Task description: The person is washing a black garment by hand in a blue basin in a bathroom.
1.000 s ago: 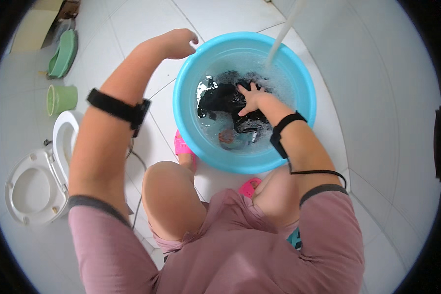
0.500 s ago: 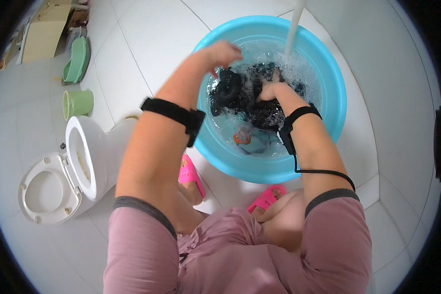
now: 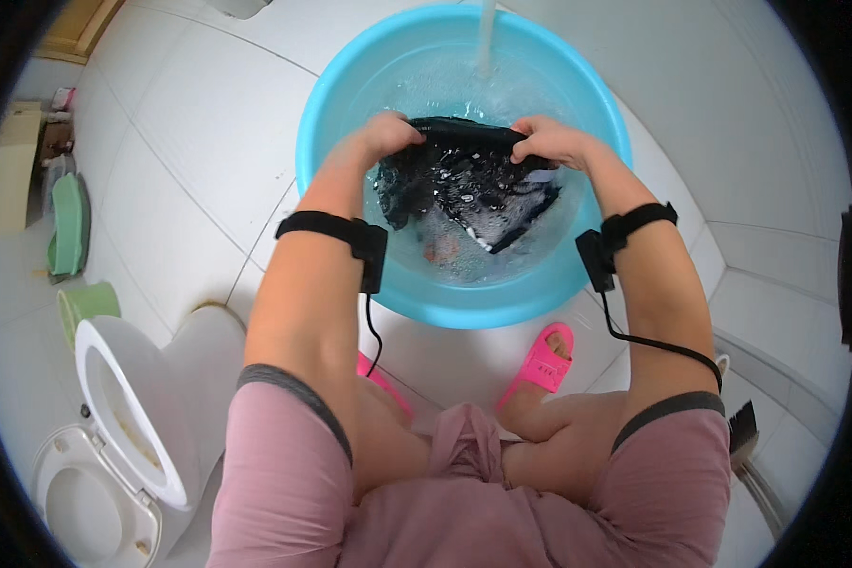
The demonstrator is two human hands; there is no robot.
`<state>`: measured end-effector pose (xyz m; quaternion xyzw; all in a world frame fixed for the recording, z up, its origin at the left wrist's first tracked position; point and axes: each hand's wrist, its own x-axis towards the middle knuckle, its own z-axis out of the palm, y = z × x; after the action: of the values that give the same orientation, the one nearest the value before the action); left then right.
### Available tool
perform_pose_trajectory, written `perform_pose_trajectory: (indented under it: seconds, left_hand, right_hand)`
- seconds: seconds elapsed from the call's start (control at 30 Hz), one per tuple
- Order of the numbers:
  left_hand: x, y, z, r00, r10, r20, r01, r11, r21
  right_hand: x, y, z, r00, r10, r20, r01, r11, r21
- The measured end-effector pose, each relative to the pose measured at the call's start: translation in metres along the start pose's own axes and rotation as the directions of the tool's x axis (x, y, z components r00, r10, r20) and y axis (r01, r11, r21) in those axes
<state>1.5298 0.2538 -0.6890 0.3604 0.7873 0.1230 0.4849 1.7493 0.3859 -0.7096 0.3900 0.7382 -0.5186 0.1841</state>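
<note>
A black garment [image 3: 488, 175] is stretched between my two hands, its lower part lying in the water of a large light-blue tub [image 3: 454, 314]. My left hand [image 3: 386, 135] is closed on the left end of its upper edge, thumb on top. At the other end of that edge, my right hand [image 3: 551, 142] pinches the cloth between thumb and fingers. Under the water in front of it shows a blurred orange patch [image 3: 440, 250]. A stream of water [image 3: 487, 43] runs into the far side of the tub, where foam floats.
Pink slippers [image 3: 542, 364] are on my feet near the tub. To the left stand a white toilet [image 3: 194, 379] with its lid open, a green bucket [image 3: 90, 305] and a green basin [image 3: 68, 227]. A dark-bristled brush [image 3: 743, 431] is at the lower right.
My left hand, above the water before, has come down and taken hold of the black garment. My right hand has risen from the water, and the garment's edge is now lifted and spread.
</note>
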Motion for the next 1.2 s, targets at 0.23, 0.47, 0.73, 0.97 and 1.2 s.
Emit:
perform_pose_trajectory:
  seconds: [0.23, 0.47, 0.73, 0.97, 1.2]
  left_hand:
    - [-0.039, 0.016, -0.046, 0.940, 0.341, 0.017, -0.293, 0.830, -0.474]
    - [-0.060, 0.005, -0.062, 0.970, 0.178, -0.163, -0.241, 0.678, -0.694]
    - [-0.033, 0.000, -0.027, 0.995, 0.082, 0.063, -0.031, 0.817, -0.576]
    - [0.006, -0.019, 0.015, 0.980, -0.196, -0.043, 0.165, 0.908, -0.386]
    - [0.010, -0.008, 0.036, 0.978, -0.201, 0.050, 0.170, 0.644, -0.746]
  right_hand:
    - [-0.093, -0.080, -0.041, 0.998, 0.012, -0.058, 0.001, 0.976, 0.219]
    - [-0.077, -0.083, -0.047, 0.982, 0.156, -0.103, -0.110, 0.929, 0.353]
    - [-0.005, -0.057, 0.024, 0.962, -0.113, -0.249, -0.021, 0.877, -0.480]
    - [0.010, -0.067, 0.076, 0.991, -0.057, -0.118, -0.018, 0.833, -0.554]
    - [0.041, -0.053, 0.082, 0.909, -0.194, -0.369, -0.020, 0.863, -0.504]
